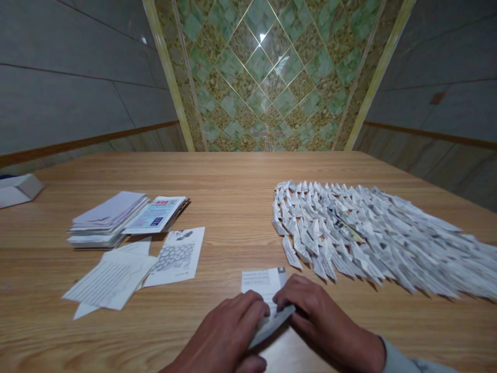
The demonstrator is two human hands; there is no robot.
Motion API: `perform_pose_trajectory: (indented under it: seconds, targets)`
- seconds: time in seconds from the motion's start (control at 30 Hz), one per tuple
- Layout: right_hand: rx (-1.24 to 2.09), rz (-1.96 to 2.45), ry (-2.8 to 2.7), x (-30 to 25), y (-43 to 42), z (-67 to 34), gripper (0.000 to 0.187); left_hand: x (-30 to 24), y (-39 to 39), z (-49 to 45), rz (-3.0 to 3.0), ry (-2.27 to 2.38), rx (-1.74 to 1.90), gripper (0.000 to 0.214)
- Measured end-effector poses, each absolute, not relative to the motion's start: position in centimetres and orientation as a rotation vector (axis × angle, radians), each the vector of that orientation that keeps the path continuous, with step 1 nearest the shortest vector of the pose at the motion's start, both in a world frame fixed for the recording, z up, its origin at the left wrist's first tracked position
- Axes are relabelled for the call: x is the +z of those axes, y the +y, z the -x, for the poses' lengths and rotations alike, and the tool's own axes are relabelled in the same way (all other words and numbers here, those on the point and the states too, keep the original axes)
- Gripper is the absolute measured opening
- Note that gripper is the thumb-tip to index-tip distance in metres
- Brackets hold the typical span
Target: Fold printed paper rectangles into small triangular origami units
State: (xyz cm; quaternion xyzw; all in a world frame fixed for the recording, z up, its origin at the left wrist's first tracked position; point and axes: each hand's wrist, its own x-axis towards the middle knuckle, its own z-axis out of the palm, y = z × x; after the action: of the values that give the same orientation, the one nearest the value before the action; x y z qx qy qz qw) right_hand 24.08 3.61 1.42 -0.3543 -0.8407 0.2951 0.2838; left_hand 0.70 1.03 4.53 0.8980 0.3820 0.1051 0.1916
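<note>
A printed sheet of paper (261,278) lies at the near middle of the table, its near edge bent up. My left hand (233,326) has its fingers curled over the left part of that edge. From the other side my right hand (314,311) pinches the right part between thumb and fingers. Some of the bent edge is hidden under my fingers. Off to the right stand many small folded paper boats (349,228) in tight rows. Loose printed pages (112,280) overlap on the left, with a picture page (178,256) beside them.
Stacks of paper (108,215) and a booklet with blue and red print (157,215) sit at the left. A white box (19,190) is near the far left edge. The wooden table (225,181) reaches toward a tiled wall (264,77).
</note>
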Motion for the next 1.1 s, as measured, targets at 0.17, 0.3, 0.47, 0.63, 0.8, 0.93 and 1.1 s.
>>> perform_pose_trajectory:
  seconds: [0.17,0.3,0.47,0.63,0.8,0.93,1.1]
  targets:
    - [0.806,0.920,-2.200,1.9,3.5,-25.1,0.017,3.3,1.1,0.0,-2.486,1.099,0.489,0.028]
    - [0.829,0.932,-2.279,3.0,3.4,-25.1,0.014,2.6,1.4,0.0,-2.451,1.105,0.653,0.012]
    - [0.887,1.032,-2.311,2.9,3.5,-25.1,0.015,1.2,1.8,0.2,-2.493,1.132,0.787,0.013]
    - [0.943,1.101,-2.251,2.5,3.5,-24.8,0.043,-0.3,1.9,0.8,-2.489,1.257,0.854,0.017]
    - [0.975,1.120,-2.190,2.7,3.6,-24.4,0.049,-0.1,2.0,0.9,-2.404,1.392,0.897,0.010]
    - [0.788,1.333,-2.127,2.0,3.5,-24.3,0.042,0.2,2.2,0.8,-2.434,1.417,0.901,0.046]
    - [0.511,1.491,-2.153,1.2,3.6,-24.1,0.034,0.3,2.2,0.6,-2.469,1.443,0.820,0.064]
